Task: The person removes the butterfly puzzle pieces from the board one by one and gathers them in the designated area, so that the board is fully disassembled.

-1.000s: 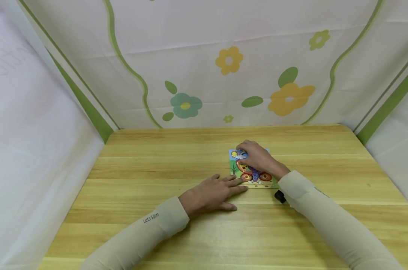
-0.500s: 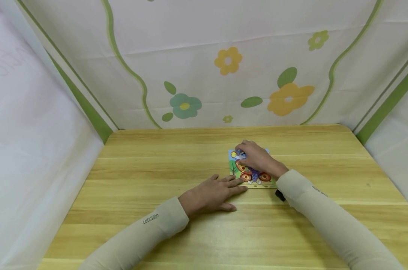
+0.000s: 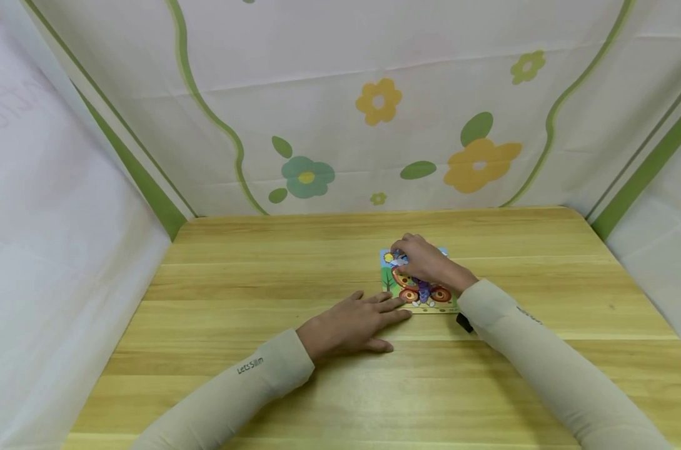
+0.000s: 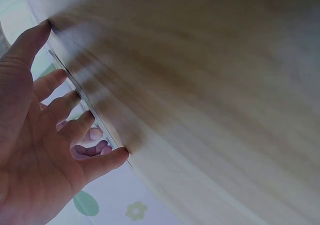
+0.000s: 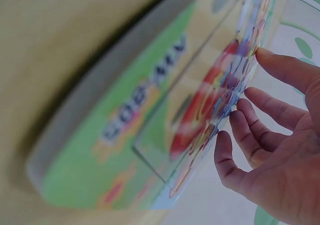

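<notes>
A butterfly jigsaw puzzle (image 3: 424,306) lies flat on the table; its board shows a sun, a tree and a red-and-purple butterfly. My left hand (image 3: 351,325) rests palm down, fingers spread, with fingertips at the board's lower left corner. In the left wrist view its fingers (image 4: 75,130) meet the board's thin edge. My right hand (image 3: 427,259) bends over the upper part of the board and hides much of it. Its thumb and curled fingers (image 5: 240,130) pinch at a puzzle piece on the butterfly, mostly covered by the hand.
The wooden table (image 3: 250,269) reaches back to a white cloth (image 3: 317,112) printed with flowers and leaves. White cloth also hangs at both sides. A small black object (image 3: 464,322) shows beside the right cuff (image 3: 489,309).
Both hands and the puzzle board stay nearly in place. The whole head view has slid slightly, and the right fingers have barely shifted over the butterfly.
</notes>
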Available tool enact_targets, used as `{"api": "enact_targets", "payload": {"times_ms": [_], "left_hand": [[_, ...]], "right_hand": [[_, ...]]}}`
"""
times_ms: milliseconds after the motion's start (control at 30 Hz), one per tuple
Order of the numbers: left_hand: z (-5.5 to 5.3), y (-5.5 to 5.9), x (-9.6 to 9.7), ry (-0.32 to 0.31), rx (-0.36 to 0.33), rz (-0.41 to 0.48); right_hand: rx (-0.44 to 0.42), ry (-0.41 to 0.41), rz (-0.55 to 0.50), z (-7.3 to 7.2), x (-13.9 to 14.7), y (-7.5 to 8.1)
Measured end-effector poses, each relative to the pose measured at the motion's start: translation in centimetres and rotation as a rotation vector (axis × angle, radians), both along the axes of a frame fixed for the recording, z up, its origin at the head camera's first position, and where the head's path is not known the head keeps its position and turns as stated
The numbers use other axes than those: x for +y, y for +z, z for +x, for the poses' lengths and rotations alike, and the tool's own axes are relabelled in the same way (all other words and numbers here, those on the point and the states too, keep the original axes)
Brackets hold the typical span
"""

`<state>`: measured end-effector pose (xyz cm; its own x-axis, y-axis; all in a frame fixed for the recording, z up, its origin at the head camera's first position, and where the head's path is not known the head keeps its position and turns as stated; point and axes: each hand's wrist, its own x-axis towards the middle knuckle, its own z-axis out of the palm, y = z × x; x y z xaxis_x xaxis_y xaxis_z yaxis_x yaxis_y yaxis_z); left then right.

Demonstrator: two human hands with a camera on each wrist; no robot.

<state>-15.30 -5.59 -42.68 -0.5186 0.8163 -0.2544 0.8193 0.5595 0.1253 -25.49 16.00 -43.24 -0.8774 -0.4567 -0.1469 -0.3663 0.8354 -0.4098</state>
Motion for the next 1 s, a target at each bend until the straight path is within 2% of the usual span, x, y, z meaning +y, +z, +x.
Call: {"api": "enact_targets", "payload": {"times_ms": [333, 667, 1000], "left_hand": [[0.03, 0.03, 0.02, 0.002, 0.000, -0.007], [0.03, -0.15, -0.08, 0.004, 0.003, 0.005], [0.13, -0.02, -0.12, 0.006, 0.005, 0.002]], "right_hand": [[-0.025, 0.008, -0.047, -0.04, 0.02, 0.28], [-0.060, -0.003, -0.076, 0.00, 0.03, -0.07], [-0.047, -0.006, -0.072, 0.00, 0.03, -0.18]]}}
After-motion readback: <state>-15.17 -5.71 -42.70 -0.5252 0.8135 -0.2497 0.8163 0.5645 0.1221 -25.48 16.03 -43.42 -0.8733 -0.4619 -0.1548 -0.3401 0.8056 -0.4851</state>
